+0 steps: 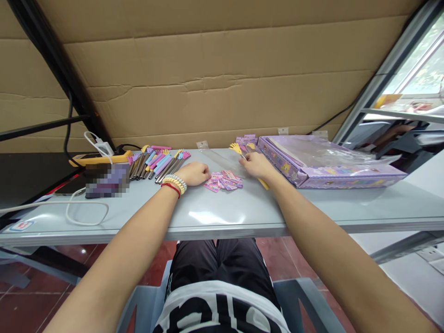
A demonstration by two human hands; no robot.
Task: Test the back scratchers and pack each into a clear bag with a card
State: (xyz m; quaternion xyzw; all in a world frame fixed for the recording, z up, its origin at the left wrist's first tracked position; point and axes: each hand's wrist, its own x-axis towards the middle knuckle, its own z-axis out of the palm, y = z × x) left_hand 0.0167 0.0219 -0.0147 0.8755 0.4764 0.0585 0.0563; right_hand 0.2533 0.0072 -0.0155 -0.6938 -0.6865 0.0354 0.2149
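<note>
My left hand rests on the grey table with its fingers curled in, touching a small pile of pink and purple cards. My right hand is closed around a yellow hand-shaped back scratcher, whose claw end sticks out to the upper left and whose handle end shows below the wrist. A row of several more scratchers with coloured grips lies to the left of my left hand. Clear plastic sleeves lie between the hands.
A purple display box covered in clear plastic sits at the right. A power strip with a white charger and a white cable lie at the left. A cardboard wall stands behind the table. My legs and a grey chair are below.
</note>
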